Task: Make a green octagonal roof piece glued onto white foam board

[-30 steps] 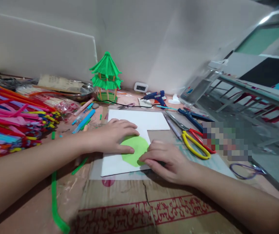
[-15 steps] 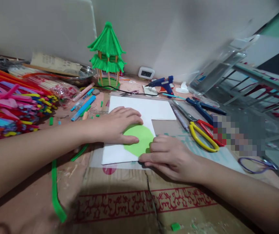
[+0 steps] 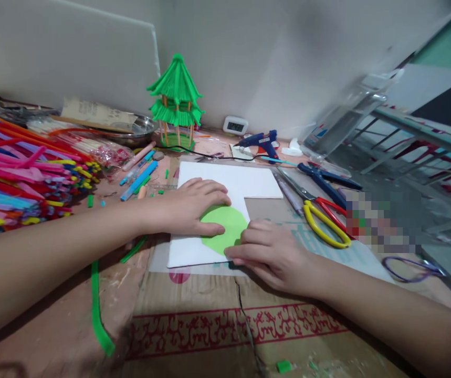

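A light-green paper circle (image 3: 227, 223) lies flat on a white foam board (image 3: 209, 176) that has a notch cut from its right side. My left hand (image 3: 189, 207) is open, palm down on the board, with the thumb and forefinger spread over the circle's left part. At the circle's lower right edge, my right hand (image 3: 272, 254) is closed with its fingers curled and the fingertips on the paper rim. Whether anything else is inside the right fingers is hidden.
A green-roofed model pavilion (image 3: 177, 102), a clock (image 3: 235, 125) and a glue gun (image 3: 262, 143) stand behind. Scissors (image 3: 325, 223) and dark-handled pliers (image 3: 323, 181) lie right. Bundled coloured pipe cleaners (image 3: 20, 178) fill the left. Cardboard (image 3: 193, 294) lies underneath.
The camera view has tilted slightly, so the background sits a little lower. Both hands stay at the green circle, with hardly any movement.
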### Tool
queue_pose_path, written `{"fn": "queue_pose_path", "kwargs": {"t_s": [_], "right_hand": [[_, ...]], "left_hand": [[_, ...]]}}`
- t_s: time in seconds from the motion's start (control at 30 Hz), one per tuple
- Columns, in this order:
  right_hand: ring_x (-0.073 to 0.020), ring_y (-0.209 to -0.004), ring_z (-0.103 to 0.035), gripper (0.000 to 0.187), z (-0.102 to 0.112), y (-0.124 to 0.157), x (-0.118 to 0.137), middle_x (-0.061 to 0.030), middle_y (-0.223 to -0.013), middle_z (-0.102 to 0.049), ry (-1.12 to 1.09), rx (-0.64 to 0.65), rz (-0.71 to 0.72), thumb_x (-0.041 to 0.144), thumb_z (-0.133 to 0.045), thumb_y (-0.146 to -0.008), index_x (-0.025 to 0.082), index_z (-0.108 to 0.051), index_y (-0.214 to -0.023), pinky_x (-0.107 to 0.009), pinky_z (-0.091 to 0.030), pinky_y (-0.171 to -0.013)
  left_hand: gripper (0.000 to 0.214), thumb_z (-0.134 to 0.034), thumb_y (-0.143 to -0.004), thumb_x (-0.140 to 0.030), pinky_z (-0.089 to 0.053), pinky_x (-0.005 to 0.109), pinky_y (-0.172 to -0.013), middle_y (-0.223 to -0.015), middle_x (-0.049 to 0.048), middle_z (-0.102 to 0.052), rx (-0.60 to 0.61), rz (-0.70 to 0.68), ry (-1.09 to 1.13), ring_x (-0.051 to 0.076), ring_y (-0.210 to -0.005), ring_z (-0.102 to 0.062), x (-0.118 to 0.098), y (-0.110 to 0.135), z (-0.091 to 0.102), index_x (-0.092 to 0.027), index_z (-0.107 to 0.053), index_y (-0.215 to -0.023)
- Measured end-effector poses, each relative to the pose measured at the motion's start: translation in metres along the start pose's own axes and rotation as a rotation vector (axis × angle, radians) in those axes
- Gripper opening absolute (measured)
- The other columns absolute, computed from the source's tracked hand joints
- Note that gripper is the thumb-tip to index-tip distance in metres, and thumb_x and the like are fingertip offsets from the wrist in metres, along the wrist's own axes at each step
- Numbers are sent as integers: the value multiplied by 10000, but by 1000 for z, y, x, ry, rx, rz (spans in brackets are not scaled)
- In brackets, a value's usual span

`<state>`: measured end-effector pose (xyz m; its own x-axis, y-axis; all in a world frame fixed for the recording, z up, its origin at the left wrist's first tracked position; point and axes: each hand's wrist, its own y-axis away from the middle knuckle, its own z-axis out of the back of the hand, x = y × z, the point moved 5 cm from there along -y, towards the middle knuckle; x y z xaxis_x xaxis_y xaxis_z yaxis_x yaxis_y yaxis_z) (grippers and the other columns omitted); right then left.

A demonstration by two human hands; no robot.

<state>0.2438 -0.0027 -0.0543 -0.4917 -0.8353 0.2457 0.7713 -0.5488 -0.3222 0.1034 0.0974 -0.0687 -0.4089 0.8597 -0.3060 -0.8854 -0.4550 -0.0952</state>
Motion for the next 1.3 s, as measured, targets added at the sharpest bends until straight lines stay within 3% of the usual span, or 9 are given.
{"fn": "queue_pose_path", "kwargs": {"t_s": [0.2, 0.4, 0.63, 0.83, 1.13, 1.3], "right_hand": [[-174, -692, -503, 243, 0, 0, 3, -46, -730, -630, 13, -15, 35, 246, -491, -1019, 160, -717, -1003, -301, -354, -625], [-186, -742, -535, 253, -3, 2, -7, -68, -791, -627, 19, -55, -111, 232, -493, -1015, 149, -712, -1110, -295, -378, -641], [-191, -755, -530, 248, -8, 2, -8, -57, -806, -618, 32, -9, -101, 234, -507, -1011, 182, -716, -1133, -305, -352, -663], [-184, -759, -524, 237, -6, 3, -6, -53, -812, -627, 23, 14, -85, 226, -507, -1015, 195, -715, -1126, -299, -327, -663], [-191, -708, -470, 253, -6, -1, 3, -43, -749, -615, 100, 2, 8, 219, -474, -1027, 176, -721, -1060, -319, -286, -636], [-187, -713, -484, 243, -5, -1, 3, -42, -748, -608, 76, -4, -12, 200, -489, -1015, 169, -725, -1069, -314, -300, -644]], "left_hand": [[750, -685, -777, -559, -133, 525, -1227, -1560, 139, -390, 108, -4, 41, 339, -1466, -296, -2, 3, 5, -184, -489, -1396], [761, -646, -815, -495, -98, 506, -1242, -1638, 121, -280, 255, -3, 68, 302, -1529, -163, 0, 5, 9, -192, -416, -1475], [753, -661, -781, -452, -71, 558, -1237, -1608, 162, -320, 180, 33, 74, 324, -1516, -207, -5, 3, 7, -153, -450, -1440], [865, -685, -763, -470, -30, 550, -1241, -1659, 140, -219, 281, 27, 95, 320, -1543, -96, -2, 4, 8, -155, -366, -1503], [957, -728, -720, -487, -37, 554, -1241, -1678, 132, -157, 320, 17, 97, 338, -1547, -41, 2, 5, 9, -169, -328, -1529], [763, -644, -831, -413, -73, 573, -1235, -1669, 132, -200, 281, 10, 116, 328, -1545, -79, 1, 6, 10, -188, -365, -1505]]}}
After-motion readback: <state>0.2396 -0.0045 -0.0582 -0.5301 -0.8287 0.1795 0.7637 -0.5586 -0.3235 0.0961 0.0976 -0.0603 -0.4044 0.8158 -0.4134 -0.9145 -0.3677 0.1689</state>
